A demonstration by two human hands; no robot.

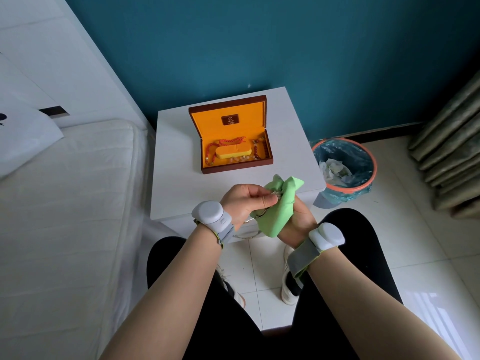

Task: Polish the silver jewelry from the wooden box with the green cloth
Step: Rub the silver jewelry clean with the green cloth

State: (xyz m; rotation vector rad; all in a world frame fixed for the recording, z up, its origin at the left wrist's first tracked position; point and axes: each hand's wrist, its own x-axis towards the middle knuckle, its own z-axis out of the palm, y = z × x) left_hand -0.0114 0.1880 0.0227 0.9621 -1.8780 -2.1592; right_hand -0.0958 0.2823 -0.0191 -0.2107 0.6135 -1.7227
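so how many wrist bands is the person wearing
2. One wrist band is on the left wrist, just behind the left hand; the other is on the right wrist, behind the right hand gripping the green cloth. None seem hidden.

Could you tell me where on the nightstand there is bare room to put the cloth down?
The nightstand is bare left of the box, and along the front strip between the box and the hands. Right of the box is a narrower bare strip toward the bin. The front edge is crowded by both hands and the cloth.
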